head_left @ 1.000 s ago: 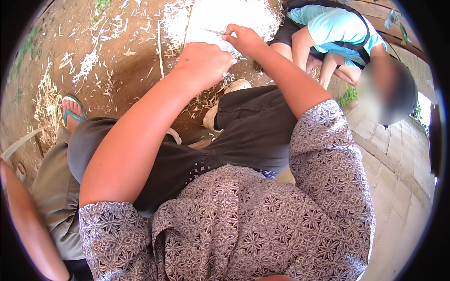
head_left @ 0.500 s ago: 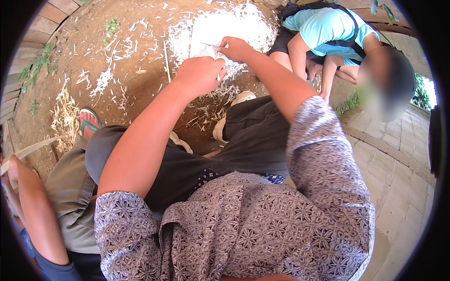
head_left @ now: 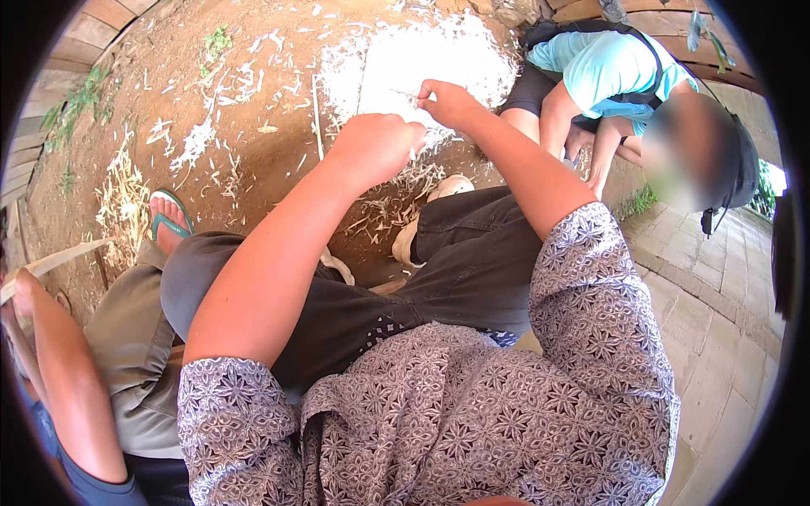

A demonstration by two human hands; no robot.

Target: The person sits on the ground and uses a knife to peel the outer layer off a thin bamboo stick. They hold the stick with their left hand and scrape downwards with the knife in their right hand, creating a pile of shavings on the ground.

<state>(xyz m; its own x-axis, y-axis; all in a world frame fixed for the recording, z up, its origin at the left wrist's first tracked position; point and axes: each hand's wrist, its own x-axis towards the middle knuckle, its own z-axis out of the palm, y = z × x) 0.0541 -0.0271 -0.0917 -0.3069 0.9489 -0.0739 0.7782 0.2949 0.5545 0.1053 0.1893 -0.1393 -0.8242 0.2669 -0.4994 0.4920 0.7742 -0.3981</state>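
Both my arms reach forward over a bright heap of pale shavings (head_left: 472, 59). My left hand (head_left: 375, 150) is closed in a fist, back upward, and a small pale end (head_left: 413, 154) pokes out beside its fingers. What the fist holds is mostly hidden. Slightly farther off and to the right, my right hand (head_left: 451, 104) pinches with thumb and fingertips. A thin, light sliver (head_left: 405, 92) shows at those fingertips, nearly lost against the glaring heap; its kind cannot be made out. The hands are close together but apart.
A person in a light blue shirt (head_left: 591, 72) crouches at the far right. At my left sits another person, whose arm (head_left: 63, 354) and sandalled foot (head_left: 169, 219) show, beside a long pale strip (head_left: 63, 260). A thin stick (head_left: 317, 118) lies on the earth among scattered shavings.
The whole view has shifted slightly, carrying the scene right and down. My left fist has turned a little, so its thumb side shows less. My right hand keeps its pinch.
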